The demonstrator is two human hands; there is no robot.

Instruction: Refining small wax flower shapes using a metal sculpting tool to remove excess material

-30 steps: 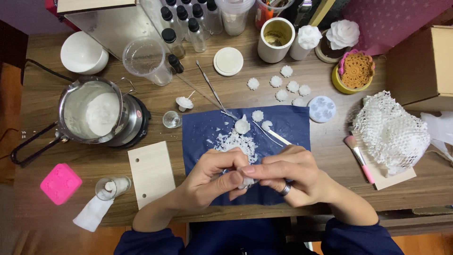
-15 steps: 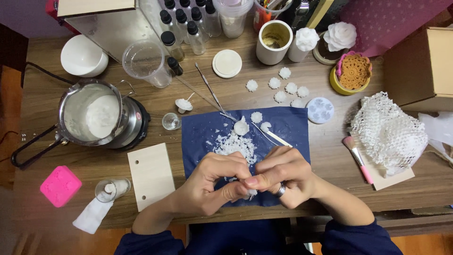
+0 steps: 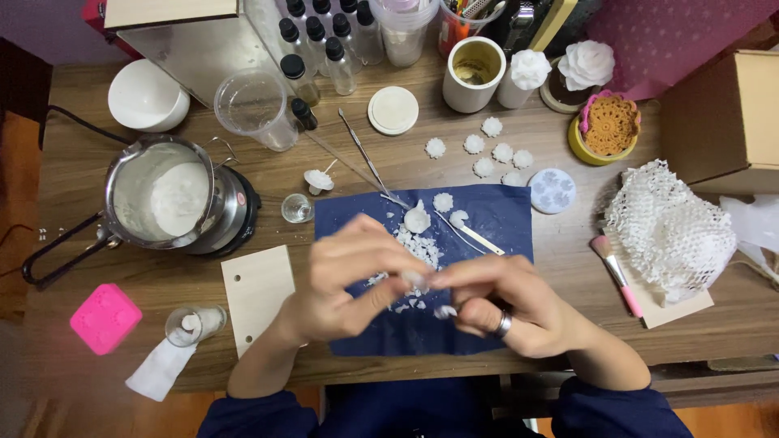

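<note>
My left hand (image 3: 349, 280) and my right hand (image 3: 507, 307) meet over a dark blue cloth (image 3: 503, 219) on the wooden table. Together their fingertips pinch a small white wax piece (image 3: 418, 280). The right hand wears a ring and also has a white bit (image 3: 445, 311) at its fingers. White wax crumbs (image 3: 418, 247) lie on the cloth just beyond the hands, next to a white wax flower (image 3: 443, 202) and a thin flat stick (image 3: 475, 235).
A metal pot of white wax (image 3: 166, 195) sits on a hot plate at left. Several white wax flowers (image 3: 487, 154), tweezers (image 3: 365, 158), a clear cup (image 3: 253, 109), dropper bottles (image 3: 324, 40), a pink mould (image 3: 105, 318), a wooden board (image 3: 258, 296), a pink brush (image 3: 617, 276) and white netting (image 3: 669, 231) surround the cloth.
Both hands have lifted slightly and shifted up over the cloth, still working the small white piece between the fingertips. Nothing else on the table moved.
</note>
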